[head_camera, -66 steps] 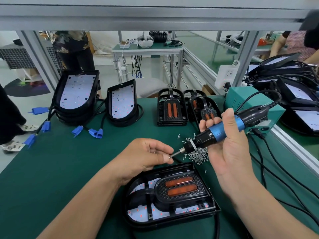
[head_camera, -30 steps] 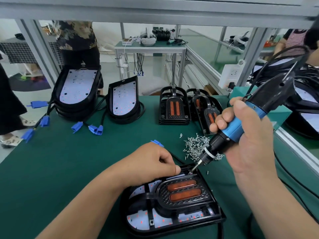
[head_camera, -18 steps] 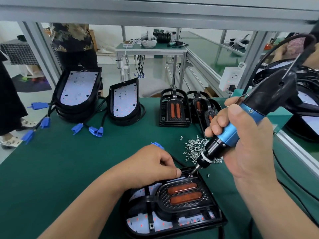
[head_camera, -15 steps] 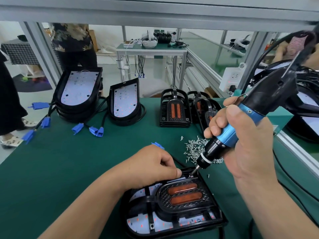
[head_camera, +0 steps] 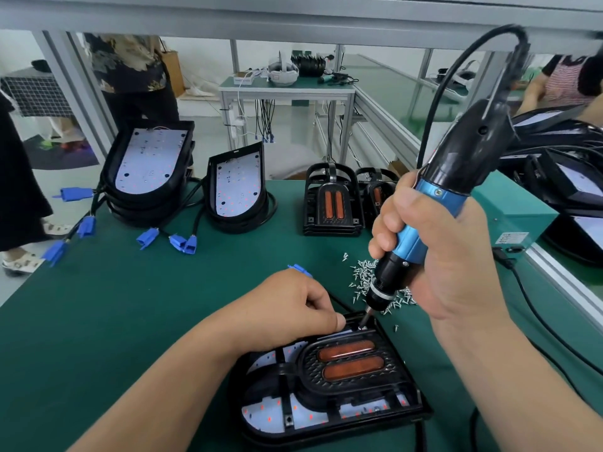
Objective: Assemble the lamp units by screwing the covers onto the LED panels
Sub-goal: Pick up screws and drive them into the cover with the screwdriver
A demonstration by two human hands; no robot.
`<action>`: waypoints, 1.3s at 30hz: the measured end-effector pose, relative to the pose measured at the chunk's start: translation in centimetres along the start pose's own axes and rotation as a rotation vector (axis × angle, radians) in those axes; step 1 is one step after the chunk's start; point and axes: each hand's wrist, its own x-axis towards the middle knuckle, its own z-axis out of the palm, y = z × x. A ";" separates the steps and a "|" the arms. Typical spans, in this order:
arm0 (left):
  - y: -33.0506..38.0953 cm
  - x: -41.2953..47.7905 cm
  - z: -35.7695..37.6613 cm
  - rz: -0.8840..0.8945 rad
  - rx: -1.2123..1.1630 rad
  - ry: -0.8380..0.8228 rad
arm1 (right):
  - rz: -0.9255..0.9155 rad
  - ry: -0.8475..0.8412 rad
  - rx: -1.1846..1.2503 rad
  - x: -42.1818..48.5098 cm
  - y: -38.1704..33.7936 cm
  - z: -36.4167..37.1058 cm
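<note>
Screwdriving at the far edge of the cover looks to be the step in hand, judging by tool position. Lamp unit lies near on the green bench: black cover with two orange strips seated on the white panel. Right hand clamped round the blue-and-black driver, tool tilted, bit tip down at a hole on the cover's far edge. Left hand has fingers curled, tips on that edge just left of the bit; whether they pinch a screw cannot be told. Loose screws heaped just beyond the unit. Next move, by my reading: hold the bit square, seat this screw, then fetch another for a remaining hole.
</note>
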 end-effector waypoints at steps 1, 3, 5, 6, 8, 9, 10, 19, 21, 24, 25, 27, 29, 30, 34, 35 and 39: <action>0.0 0.0 0.0 -0.001 -0.003 0.002 | 0.002 -0.016 0.001 0.1 0.0 0.0; 0.0 0.0 0.0 -0.003 -0.007 0.007 | 0.011 -0.047 0.001 0.2 0.1 0.1; 0.1 0.0 0.0 -0.003 -0.011 0.007 | 0.022 -0.064 0.002 0.4 0.2 0.1; 0.2 0.0 0.0 -0.003 -0.014 0.006 | 0.029 -0.077 0.006 0.5 0.3 0.1; 0.2 0.0 0.0 -0.005 -0.015 0.004 | 0.044 -0.116 0.033 0.7 0.4 0.0; 0.2 0.0 0.0 -0.005 -0.016 0.001 | 0.048 -0.132 0.050 0.7 0.4 -0.1; 0.3 0.0 0.0 -0.003 -0.015 -0.003 | 0.048 -0.143 0.067 0.8 0.5 -0.2; 0.0 -0.2 -0.7 -0.001 -0.160 0.007 | 0.010 0.166 0.424 1.0 1.3 -2.1; -0.4 0.0 -1.0 -0.120 -0.472 0.089 | 0.019 0.285 0.476 1.0 1.8 -2.1; -1.2 0.3 -1.4 -0.218 -0.764 0.107 | 0.048 0.400 0.512 0.9 2.7 -2.1; -1.4 0.3 -1.5 -0.218 -0.796 0.095 | 0.056 0.421 0.514 0.9 2.9 -2.1; -1.6 0.4 -1.5 -0.202 -0.812 0.087 | 0.067 0.444 0.512 0.9 3.2 -2.1; -1.9 0.5 -1.4 -0.186 -0.801 0.098 | 0.072 0.460 0.511 0.8 3.3 -2.1; -2.0 0.6 -1.4 -0.179 -0.791 0.106 | 0.071 0.465 0.510 0.8 3.4 -2.1; -2.4 0.6 -1.5 -0.158 -0.792 0.103 | 0.068 0.487 0.511 1.1 3.4 -1.7; -2.4 0.6 -1.5 -0.154 -0.801 0.099 | 0.069 0.497 0.516 1.2 3.4 -1.6; -2.6 0.6 -1.5 -0.142 -0.836 0.101 | 0.074 0.531 0.528 1.9 3.4 -1.1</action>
